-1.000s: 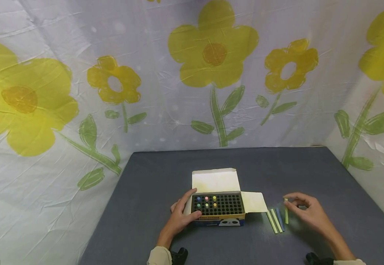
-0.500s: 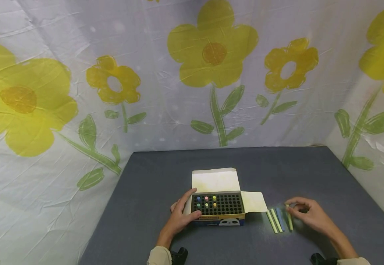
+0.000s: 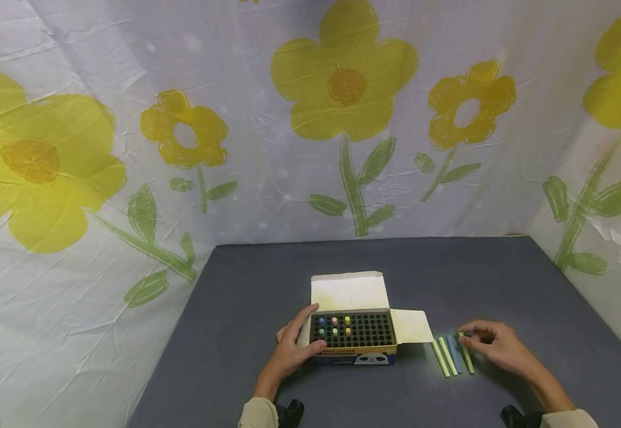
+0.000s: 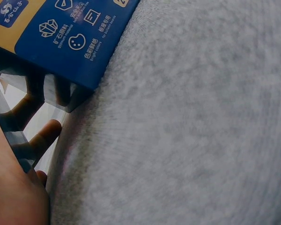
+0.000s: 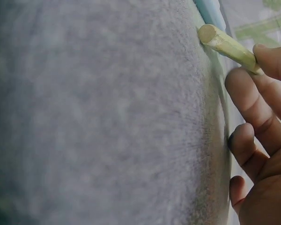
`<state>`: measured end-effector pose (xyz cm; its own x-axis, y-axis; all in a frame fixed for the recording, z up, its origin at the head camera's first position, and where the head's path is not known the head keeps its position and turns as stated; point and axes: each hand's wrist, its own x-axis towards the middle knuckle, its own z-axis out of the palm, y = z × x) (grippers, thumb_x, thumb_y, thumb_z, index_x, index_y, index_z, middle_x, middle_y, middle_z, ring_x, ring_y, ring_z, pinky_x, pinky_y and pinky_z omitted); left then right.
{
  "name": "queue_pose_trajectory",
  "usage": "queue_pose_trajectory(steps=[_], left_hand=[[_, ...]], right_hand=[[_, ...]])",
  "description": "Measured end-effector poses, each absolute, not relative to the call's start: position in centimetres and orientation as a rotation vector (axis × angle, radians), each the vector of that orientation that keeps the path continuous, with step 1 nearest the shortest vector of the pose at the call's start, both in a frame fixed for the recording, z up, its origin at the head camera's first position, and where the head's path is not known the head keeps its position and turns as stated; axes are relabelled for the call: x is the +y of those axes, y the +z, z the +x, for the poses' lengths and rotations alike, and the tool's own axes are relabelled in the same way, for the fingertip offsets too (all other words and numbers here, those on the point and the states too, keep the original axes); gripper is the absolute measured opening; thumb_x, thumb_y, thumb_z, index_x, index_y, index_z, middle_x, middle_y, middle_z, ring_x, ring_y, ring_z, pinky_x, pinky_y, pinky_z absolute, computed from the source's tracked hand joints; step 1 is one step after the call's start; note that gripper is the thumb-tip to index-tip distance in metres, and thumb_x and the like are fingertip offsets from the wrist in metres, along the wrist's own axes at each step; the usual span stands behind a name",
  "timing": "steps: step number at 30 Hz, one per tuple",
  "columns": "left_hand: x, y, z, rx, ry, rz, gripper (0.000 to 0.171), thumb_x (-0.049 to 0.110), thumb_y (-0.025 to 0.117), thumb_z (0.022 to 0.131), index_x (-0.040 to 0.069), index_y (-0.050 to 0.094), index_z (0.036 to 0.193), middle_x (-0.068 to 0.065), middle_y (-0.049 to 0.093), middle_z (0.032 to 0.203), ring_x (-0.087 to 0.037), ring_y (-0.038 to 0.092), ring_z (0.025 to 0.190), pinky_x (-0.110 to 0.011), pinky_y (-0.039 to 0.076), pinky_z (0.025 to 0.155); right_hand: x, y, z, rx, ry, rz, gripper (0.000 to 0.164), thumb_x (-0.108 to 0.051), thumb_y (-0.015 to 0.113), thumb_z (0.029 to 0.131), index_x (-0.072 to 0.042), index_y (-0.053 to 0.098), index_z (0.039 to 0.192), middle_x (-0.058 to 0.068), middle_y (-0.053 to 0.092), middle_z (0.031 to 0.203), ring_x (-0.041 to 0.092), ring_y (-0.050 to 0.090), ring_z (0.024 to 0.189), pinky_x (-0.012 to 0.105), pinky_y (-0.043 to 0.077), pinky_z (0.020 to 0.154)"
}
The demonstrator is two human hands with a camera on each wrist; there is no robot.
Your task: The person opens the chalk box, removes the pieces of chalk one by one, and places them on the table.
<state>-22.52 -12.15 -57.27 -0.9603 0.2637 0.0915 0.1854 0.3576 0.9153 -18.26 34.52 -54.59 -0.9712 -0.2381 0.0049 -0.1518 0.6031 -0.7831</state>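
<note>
My left hand [image 3: 293, 349] grips the left end of an opened chalk box [image 3: 353, 352], thumb on the front edge and fingers around the back. Inside, a black holder [image 3: 372, 330] full of round holes carries several coloured chalk sticks at its left. My right hand [image 3: 503, 348] pinches the far end of a yellow-green chalk stick [image 3: 467, 359] between thumb and fingertip. In the right wrist view that chalk stick [image 5: 229, 47] has its near end low at the table surface. Just left of it lie a blue chalk stick [image 3: 453, 353] and two pale yellow-green ones [image 3: 440, 358].
The box's white lid [image 3: 349, 291] stands folded back, and a white side flap [image 3: 411, 326] spreads right towards the loose chalk. A dark grey table [image 3: 267, 267] lies beneath everything. Behind it hangs a white sheet [image 3: 267, 196] printed with yellow flowers.
My right hand has lowered the yellow-green chalk stick towards the table and shifted it slightly, lining it up beside the blue one. The left hand and the box have stayed put.
</note>
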Motion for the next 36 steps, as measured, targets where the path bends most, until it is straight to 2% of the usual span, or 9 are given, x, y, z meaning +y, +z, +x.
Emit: queue_pose_trajectory(steps=[4, 7, 10, 18, 26, 29, 32, 34, 36], left_hand=[[-12.14, -57.17, -22.44, 2.520, 1.690, 0.409, 0.076, 0.038, 0.080, 0.085, 0.047, 0.043, 0.151, -0.005, 0.044, 0.158, -0.043, 0.016, 0.142, -0.071, 0.025, 0.101], [-12.15, -57.09, -22.40, 2.514, 1.697, 0.396, 0.075, 0.040, 0.080, 0.085, 0.049, 0.043, 0.150, -0.004, 0.044, 0.158, -0.042, 0.016, 0.142, -0.070, 0.026, 0.101], [-12.13, -56.95, -22.37, 2.513, 1.698, 0.387, 0.074, 0.040, 0.080, 0.085, 0.051, 0.044, 0.149, -0.002, 0.044, 0.158, -0.040, 0.016, 0.142, -0.069, 0.027, 0.101], [-12.14, -57.06, -22.41, 2.522, 1.690, 0.399, 0.075, 0.039, 0.080, 0.084, 0.048, 0.044, 0.150, -0.002, 0.044, 0.158, -0.041, 0.016, 0.142, -0.070, 0.026, 0.101], [-12.16, -57.26, -22.35, 2.524, 1.695, 0.405, 0.076, 0.037, 0.081, 0.084, 0.047, 0.044, 0.150, -0.002, 0.045, 0.157, -0.041, 0.016, 0.142, -0.070, 0.024, 0.102], [-12.13, -57.12, -22.33, 2.524, 1.694, 0.406, 0.076, 0.038, 0.081, 0.084, 0.049, 0.044, 0.149, -0.002, 0.045, 0.157, -0.040, 0.017, 0.141, -0.069, 0.025, 0.101], [-12.13, -57.04, -22.31, 2.518, 1.700, 0.413, 0.075, 0.038, 0.080, 0.084, 0.049, 0.044, 0.149, -0.002, 0.045, 0.157, -0.039, 0.017, 0.141, -0.068, 0.025, 0.101], [-12.15, -57.05, -22.31, 2.515, 1.704, 0.415, 0.075, 0.039, 0.080, 0.084, 0.050, 0.044, 0.149, -0.002, 0.045, 0.157, -0.039, 0.018, 0.141, -0.068, 0.025, 0.101], [-12.16, -57.05, -22.30, 2.516, 1.705, 0.413, 0.075, 0.039, 0.080, 0.084, 0.050, 0.044, 0.149, -0.002, 0.045, 0.157, -0.040, 0.017, 0.141, -0.069, 0.026, 0.101]], right_hand=[[34.38, -54.57, -18.47, 2.750, -1.264, -0.273, 0.028, -0.026, 0.067, 0.099, -0.004, 0.073, 0.116, -0.005, 0.070, 0.076, 0.007, 0.064, 0.067, 0.058, 0.039, 0.092], [34.27, -54.56, -18.57, 2.761, -1.254, -0.227, 0.027, -0.026, 0.069, 0.098, -0.005, 0.074, 0.114, -0.004, 0.070, 0.076, 0.005, 0.063, 0.068, 0.071, 0.020, 0.093], [34.22, -54.62, -18.63, 2.768, -1.246, -0.215, 0.027, -0.025, 0.070, 0.097, -0.004, 0.075, 0.113, -0.003, 0.072, 0.078, 0.004, 0.063, 0.071, 0.073, 0.015, 0.093], [34.06, -54.76, -18.75, 2.756, -1.266, -0.219, 0.024, -0.022, 0.072, 0.096, -0.002, 0.075, 0.109, -0.002, 0.071, 0.076, 0.005, 0.063, 0.067, 0.071, 0.012, 0.092], [33.83, -54.87, -18.60, 2.809, -1.209, -0.215, 0.021, -0.024, 0.072, 0.095, -0.007, 0.076, 0.108, -0.006, 0.071, 0.075, 0.003, 0.060, 0.065, 0.051, 0.016, 0.086], [33.90, -55.02, -18.62, 2.809, -1.230, -0.227, 0.020, -0.023, 0.073, 0.095, -0.008, 0.076, 0.107, -0.007, 0.070, 0.074, 0.003, 0.059, 0.063, 0.050, 0.015, 0.085], [33.97, -55.00, -18.58, 2.773, -1.286, -0.216, 0.022, -0.021, 0.072, 0.095, -0.005, 0.075, 0.110, -0.004, 0.070, 0.075, 0.005, 0.059, 0.063, 0.060, 0.015, 0.090], [34.04, -54.86, -18.51, 2.741, -1.305, -0.195, 0.027, -0.023, 0.070, 0.097, -0.003, 0.073, 0.114, -0.002, 0.070, 0.076, 0.006, 0.060, 0.064, 0.060, 0.022, 0.098], [34.10, -54.68, -18.43, 2.698, -1.334, -0.166, 0.032, -0.025, 0.069, 0.098, 0.000, 0.071, 0.119, 0.001, 0.070, 0.079, 0.008, 0.061, 0.066, 0.049, 0.041, 0.094]])
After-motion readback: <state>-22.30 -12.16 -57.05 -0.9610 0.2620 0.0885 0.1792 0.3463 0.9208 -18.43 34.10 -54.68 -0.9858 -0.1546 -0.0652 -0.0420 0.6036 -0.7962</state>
